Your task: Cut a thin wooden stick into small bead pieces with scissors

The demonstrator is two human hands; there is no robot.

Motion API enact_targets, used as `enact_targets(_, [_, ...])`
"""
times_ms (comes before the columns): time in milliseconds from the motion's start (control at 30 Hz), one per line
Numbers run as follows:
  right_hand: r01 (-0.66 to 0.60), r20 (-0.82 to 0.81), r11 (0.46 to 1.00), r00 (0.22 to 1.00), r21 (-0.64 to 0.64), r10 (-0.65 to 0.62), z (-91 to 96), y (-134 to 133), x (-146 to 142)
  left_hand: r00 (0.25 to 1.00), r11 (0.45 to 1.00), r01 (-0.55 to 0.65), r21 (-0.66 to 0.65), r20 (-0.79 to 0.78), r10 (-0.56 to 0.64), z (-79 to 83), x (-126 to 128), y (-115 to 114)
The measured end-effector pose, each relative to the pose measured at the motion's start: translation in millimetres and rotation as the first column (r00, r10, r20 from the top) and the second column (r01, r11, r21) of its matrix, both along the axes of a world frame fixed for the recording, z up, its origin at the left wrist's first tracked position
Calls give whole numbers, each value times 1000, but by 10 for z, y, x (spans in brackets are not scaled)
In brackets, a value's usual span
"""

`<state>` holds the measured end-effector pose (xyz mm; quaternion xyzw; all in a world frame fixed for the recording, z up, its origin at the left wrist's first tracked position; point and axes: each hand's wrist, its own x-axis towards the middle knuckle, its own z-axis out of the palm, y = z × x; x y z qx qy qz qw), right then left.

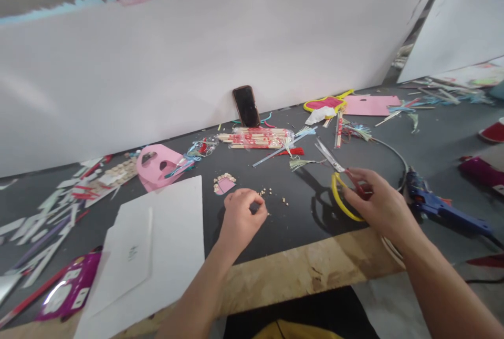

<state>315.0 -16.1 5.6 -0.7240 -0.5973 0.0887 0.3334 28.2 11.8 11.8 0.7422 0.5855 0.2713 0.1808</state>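
My left hand (241,218) rests on the dark table mat with fingers curled into a pinch beside several small beige beads (271,193); what it pinches is too small to make out. My right hand (374,200) grips the yellow-and-red handles of a pair of scissors (334,168), whose metal blades point up and to the left, slightly apart. A small pink piece with beads on it (224,184) lies just beyond my left hand.
White paper sheets (157,244) lie front left. A blue glue gun (441,208) and a metal hoop (394,152) sit right. A phone (246,105) leans on the white board. A packet of sticks (255,138), pink cutouts (157,166) and paper strips (51,208) are scattered about.
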Motion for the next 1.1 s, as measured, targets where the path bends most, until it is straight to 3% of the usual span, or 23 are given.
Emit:
enact_targets(100, [-55,-414,998,909,8,53,43,-64,-75,1000,1000,4,-9,-26,-5,-7,-18,19])
enact_targets(200, [-143,-616,990,779,5,116,74,-166,-215,989,996,79,-30,-126,-82,-39,60,65])
enact_targets(333, [-163,-676,986,724,22,135,66,-307,-414,963,986,163,-42,-213,-168,-115,219,133])
enact_targets(533, [-140,-734,989,668,36,121,30,-379,-493,944,983,181,-20,-275,-180,-154,249,165])
enact_targets(733, [-233,-895,972,435,-8,97,-72,-435,-449,957,995,91,-30,-274,-96,-56,-2,48])
enact_targets(933, [-256,-936,963,308,89,168,-205,-447,-537,959,997,61,-44,-275,-71,-85,-91,-139])
enact_targets(1000, [-252,-938,964,306,87,165,-192,-457,-557,957,997,63,-40,-281,-71,-120,-57,-162])
enact_targets(1100, [-262,-911,965,391,29,134,-112,-495,-554,949,998,65,-11,-308,-65,-165,0,-170])
